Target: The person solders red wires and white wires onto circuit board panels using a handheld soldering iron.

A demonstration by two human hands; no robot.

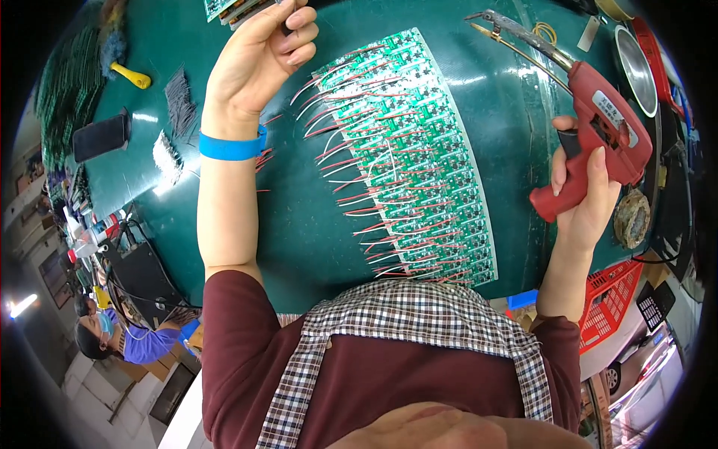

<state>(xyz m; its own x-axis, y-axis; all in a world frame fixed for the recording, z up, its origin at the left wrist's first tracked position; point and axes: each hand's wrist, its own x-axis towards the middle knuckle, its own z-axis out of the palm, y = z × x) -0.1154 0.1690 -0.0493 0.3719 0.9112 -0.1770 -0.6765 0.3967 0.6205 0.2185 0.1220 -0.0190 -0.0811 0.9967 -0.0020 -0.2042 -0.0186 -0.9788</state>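
My right hand [592, 206] is wrapped round the grip of a red soldering gun [609, 135], one finger at its black trigger. The gun's metal tip and thin brass feed tube point toward the far left, raised over the table. At the far edge of the view my left hand [254, 71] has its fingers curled in a pinch; a small dark bit shows between them, too little to name. Between my arms lies a large panel of green circuit boards [419, 157], with red and white wires sticking out along its left side. A stack of green boards [218, 9] sits beside my left fingers.
On the left are a black phone [101, 137], bundles of dark wires [180, 101] and white wires [167, 159], and a yellow-handled brush [131, 76]. To the right stand a metal bowl [636, 71], a round brown block [632, 218] and a red basket [609, 303]. A co-worker [149, 348] sits at left.
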